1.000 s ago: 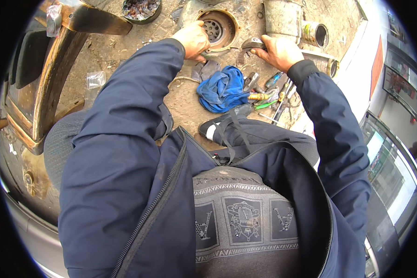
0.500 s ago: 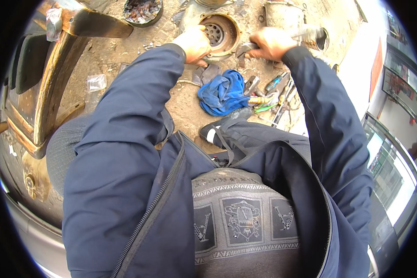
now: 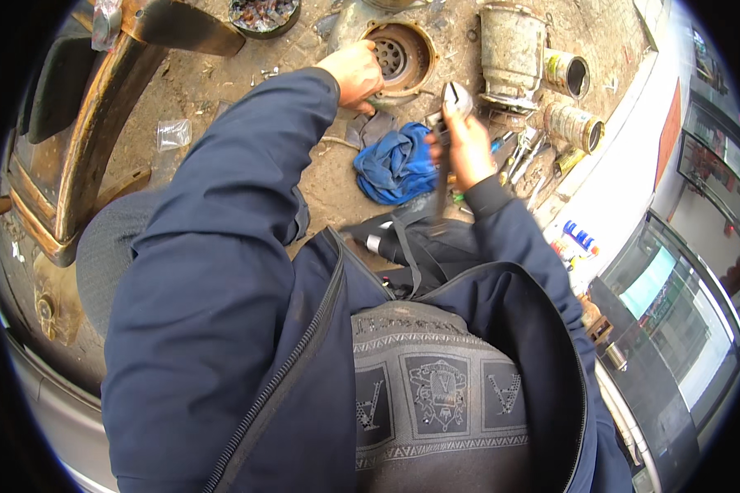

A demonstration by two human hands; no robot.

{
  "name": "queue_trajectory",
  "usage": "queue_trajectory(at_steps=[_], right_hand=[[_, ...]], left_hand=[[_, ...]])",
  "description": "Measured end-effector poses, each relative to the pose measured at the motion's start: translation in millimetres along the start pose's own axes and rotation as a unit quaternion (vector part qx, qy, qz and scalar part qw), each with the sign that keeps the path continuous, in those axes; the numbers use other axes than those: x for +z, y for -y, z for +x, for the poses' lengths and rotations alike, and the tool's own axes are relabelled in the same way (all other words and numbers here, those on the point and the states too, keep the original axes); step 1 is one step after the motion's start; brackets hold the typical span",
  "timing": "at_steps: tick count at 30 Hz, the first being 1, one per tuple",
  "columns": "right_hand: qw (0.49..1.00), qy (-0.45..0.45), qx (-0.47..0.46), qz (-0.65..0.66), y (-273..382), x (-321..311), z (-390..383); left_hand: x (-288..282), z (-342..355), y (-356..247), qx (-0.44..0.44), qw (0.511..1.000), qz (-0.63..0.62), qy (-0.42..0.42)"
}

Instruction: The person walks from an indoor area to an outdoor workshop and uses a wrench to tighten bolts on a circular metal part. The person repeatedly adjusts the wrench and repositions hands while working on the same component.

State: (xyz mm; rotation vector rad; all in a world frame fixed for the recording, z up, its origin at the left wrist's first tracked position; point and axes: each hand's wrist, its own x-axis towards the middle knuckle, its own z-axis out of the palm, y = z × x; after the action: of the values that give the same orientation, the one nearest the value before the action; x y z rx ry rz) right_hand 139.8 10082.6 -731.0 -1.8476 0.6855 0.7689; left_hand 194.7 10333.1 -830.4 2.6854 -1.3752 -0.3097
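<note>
Housing (image 3: 432, 62): head view; on the dirt ground (image 3: 329, 182), at the top and slightly right of centre, its round mouth facing up, the rim rusty, a disc (image 3: 389, 56) pierced with holes set down inside
Left hand (image 3: 353, 76): at the left side of the rim, fingers bent over the edge, thumb lower down; whether they pinch the metal I cannot tell
Right hand (image 3: 469, 149): apart from the housing, to its lower right, fingers wrapped round a wrench (image 3: 460, 99)
Wrench: grey head up, its slot pointing away from the person; dark handle running back toward the body, blurred
Cloths: a blue one (image 3: 395, 164) bunched on the ground between the hands, nearer the body; a grey one (image 3: 376, 128) just beside it, close below the housing
Tools (image 3: 524, 156): loose pile right of the right hand, partly hidden by it
Canister (image 3: 511, 53): dirty metal, right of the housing, two open cans (image 3: 574, 125) near it
Tub (image 3: 263, 18): black, round, holding brownish bits, left of the housing
Chair (image 3: 99, 131): worn wood, far left
Wrapper (image 3: 173, 135): clear plastic, on the ground between chair and left sleeve
</note>
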Motion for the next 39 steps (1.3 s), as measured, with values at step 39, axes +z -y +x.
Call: queue_trajectory(at_steps=[39], right_hand=[[0.447, 0.201, -0.425, -0.761, 157.2, -29.1, 66.0]], left_hand=[[5.5, 1.4, 1.2, -0.017, 1.0, -0.026, 0.001]])
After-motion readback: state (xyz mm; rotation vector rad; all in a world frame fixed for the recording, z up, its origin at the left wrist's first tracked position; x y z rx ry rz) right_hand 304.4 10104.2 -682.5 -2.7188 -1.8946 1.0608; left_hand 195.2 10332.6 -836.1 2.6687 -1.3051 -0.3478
